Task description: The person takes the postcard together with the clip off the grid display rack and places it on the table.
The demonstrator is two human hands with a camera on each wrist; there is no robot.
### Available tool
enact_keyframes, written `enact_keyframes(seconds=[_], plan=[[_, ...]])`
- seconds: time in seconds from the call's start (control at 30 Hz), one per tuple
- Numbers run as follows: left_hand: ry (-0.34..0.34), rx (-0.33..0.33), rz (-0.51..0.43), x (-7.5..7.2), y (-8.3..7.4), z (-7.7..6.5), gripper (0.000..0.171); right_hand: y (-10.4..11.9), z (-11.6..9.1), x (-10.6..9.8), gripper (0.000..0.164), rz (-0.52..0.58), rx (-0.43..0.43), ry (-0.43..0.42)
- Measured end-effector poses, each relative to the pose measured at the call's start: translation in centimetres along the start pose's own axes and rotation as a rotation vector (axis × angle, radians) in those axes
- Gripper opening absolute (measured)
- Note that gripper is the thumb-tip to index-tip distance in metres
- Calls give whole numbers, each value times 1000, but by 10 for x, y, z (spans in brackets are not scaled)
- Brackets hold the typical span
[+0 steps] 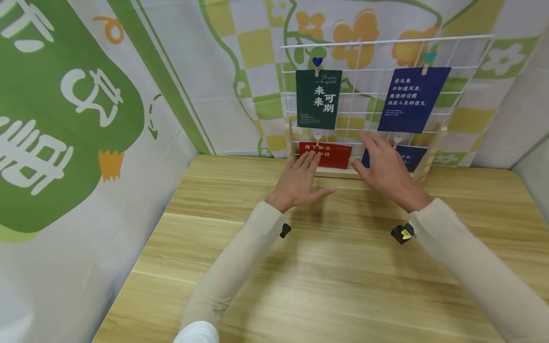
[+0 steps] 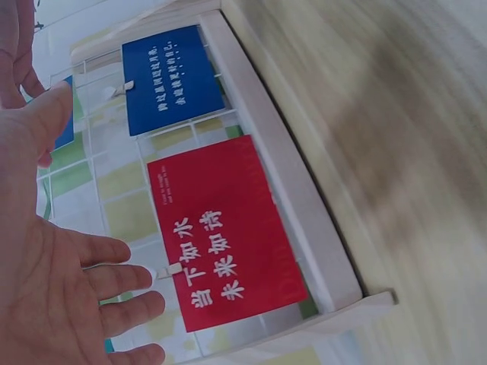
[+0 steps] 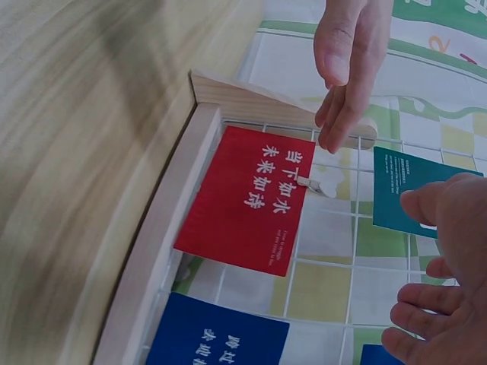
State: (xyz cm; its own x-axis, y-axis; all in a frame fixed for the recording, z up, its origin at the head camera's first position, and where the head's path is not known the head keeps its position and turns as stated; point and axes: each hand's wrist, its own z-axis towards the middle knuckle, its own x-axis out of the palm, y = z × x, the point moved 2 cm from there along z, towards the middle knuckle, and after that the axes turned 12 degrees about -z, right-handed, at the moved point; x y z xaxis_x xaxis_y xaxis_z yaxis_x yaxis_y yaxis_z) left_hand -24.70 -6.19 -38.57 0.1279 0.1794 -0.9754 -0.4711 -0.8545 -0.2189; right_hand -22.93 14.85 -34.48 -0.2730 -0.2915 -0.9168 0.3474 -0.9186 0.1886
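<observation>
Forward over the bench [image 1: 343, 276] reach 2 arms [image 1: 236, 267], left hand [image 1: 297, 184] before the red card [image 1: 336, 156], right hand [image 1: 383, 166] before the lower blue card [image 1: 413, 157]. Each grip is spread, fingers extended and thumb apart; the wire rack [image 1: 386, 42] stands just beyond.

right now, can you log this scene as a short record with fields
setting: white wire grid, wooden stand, table
upper cards: green card left, upper blue card right
lower cards: red card left, lower blue card right
clip tops: dark blue heart, teal heart, two white hearts
left grip: fingers straight, by red card, holding nothing
right grip: by lower blue card, holding nothing
</observation>
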Motion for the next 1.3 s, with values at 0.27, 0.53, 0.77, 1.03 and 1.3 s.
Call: enact_keyframes(seconds=[0.27, 0.53, 0.77, 1.03, 1.3], plan=[[11, -12, -3, -14, -4, 8, 101, 2, 19, -10, 68, 0, -34, -30], [-37, 22, -89, -27, 0, 10, 99, 14, 44, -26, 64, 4, -118, -123], [-41, -6, -114, -40, 3, 9, 98, 22, 62, -38, 59, -16, -144, -145], [-94, 14, -114, -50, 3, 10, 99, 29, 77, -54, 59, -8, -153, -156], [-163, 33, -75, -64, 0, 13, 103, 40, 94, -75, 57, 1, -170, -141]])
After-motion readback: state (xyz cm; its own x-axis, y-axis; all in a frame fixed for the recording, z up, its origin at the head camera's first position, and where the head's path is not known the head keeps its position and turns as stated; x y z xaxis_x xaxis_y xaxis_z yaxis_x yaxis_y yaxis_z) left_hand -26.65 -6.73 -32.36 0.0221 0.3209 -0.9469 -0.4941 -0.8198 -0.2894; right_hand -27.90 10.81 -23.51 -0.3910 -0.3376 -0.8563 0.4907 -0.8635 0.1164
